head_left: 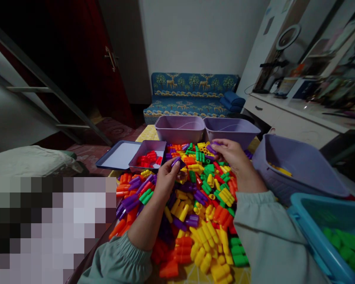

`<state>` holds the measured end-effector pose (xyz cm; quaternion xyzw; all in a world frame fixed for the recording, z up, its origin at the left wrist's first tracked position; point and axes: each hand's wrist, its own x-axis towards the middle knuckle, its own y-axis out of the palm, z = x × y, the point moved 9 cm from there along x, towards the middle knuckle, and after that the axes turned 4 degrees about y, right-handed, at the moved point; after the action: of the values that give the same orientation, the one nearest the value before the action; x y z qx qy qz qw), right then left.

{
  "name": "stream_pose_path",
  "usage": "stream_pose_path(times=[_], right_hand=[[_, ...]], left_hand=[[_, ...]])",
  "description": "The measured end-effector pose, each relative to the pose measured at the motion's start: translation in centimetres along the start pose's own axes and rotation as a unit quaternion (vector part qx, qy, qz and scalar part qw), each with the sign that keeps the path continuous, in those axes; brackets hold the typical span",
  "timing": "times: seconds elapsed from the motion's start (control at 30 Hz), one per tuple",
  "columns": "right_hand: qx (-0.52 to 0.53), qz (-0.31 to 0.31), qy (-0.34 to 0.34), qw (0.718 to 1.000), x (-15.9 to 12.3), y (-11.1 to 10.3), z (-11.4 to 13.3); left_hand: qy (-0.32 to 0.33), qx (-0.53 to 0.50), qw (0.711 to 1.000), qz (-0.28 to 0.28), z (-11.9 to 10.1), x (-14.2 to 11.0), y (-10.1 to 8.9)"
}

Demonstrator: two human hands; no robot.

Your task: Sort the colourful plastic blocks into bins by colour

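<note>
Yellow-covered table (148, 134) carries a multicoloured pile of plastic pieces (208, 234). Two purple bins (180, 135) stand at its far end. Left hand (167, 175): grip closed on one purple piece (176, 161) above the pile. Right hand (231, 154): grip pinching a second purple piece (211, 148) near the bins.

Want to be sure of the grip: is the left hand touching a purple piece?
Touching. The head view shows the left hand pinching a purple piece, thumb against it.
</note>
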<state>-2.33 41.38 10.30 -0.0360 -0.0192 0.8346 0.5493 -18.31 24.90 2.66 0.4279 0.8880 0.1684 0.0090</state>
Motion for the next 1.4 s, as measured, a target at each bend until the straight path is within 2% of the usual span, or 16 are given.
stream_pose_path(times=[0.1, 0.2, 0.4, 0.6, 0.7, 0.77, 0.83, 0.9, 1.0, 1.13, 1.33, 1.4], right_hand=[[0.024, -0.069, -0.007, 0.997, 2.1, -1.5, 1.7], [0.056, -0.106, -0.011, 0.993, 2.8, -2.0, 2.2], [0.072, -0.068, 0.002, 0.995, 3.1, -0.6, 2.0], [0.244, -0.055, -0.072, 0.966, 4.0, -0.3, 3.5], [0.195, -0.01, -0.073, 0.978, 1.7, 2.0, 1.7], [0.094, 0.059, -0.052, 0.992, -0.8, 4.7, -0.3], [0.004, 0.143, -0.051, 0.988, -3.4, 7.2, -2.0], [-0.036, 0.174, -0.088, 0.98, -5.2, 8.3, -2.6], [-0.047, 0.171, -0.127, 0.976, -6.2, 8.4, -2.9], [-0.06, 0.156, -0.131, 0.977, -6.5, 7.9, -3.4], [-0.026, 0.075, -0.115, 0.99, -6.0, 6.0, -3.4], [-0.014, 0.069, -0.102, 0.992, -5.8, 5.7, -3.7]], left_hand=[[-0.003, -0.004, 1.0, -0.002, 0.4, 0.1, 0.0], [-0.003, -0.009, 1.0, -0.014, 0.6, 0.1, -0.2], [-0.005, -0.009, 1.0, -0.013, 0.5, -0.1, 0.0], [-0.014, -0.004, 1.0, -0.007, 0.1, -0.3, 0.2], [-0.005, 0.001, 1.0, -0.005, 0.0, -0.3, 0.3], [0.005, 0.007, 1.0, 0.004, 0.0, -0.3, 0.4], [0.015, 0.022, 1.0, 0.016, -0.2, -0.4, 0.5], [0.026, 0.048, 0.998, 0.033, -0.5, -0.5, 0.8], [0.055, 0.099, 0.992, 0.053, -1.4, -0.8, 1.3], [0.103, 0.157, 0.98, 0.066, -2.7, -1.2, 1.8], [0.054, 0.111, 0.99, 0.072, -1.1, -0.8, 1.7], [0.048, 0.096, 0.992, 0.07, -0.7, -0.7, 1.7]])
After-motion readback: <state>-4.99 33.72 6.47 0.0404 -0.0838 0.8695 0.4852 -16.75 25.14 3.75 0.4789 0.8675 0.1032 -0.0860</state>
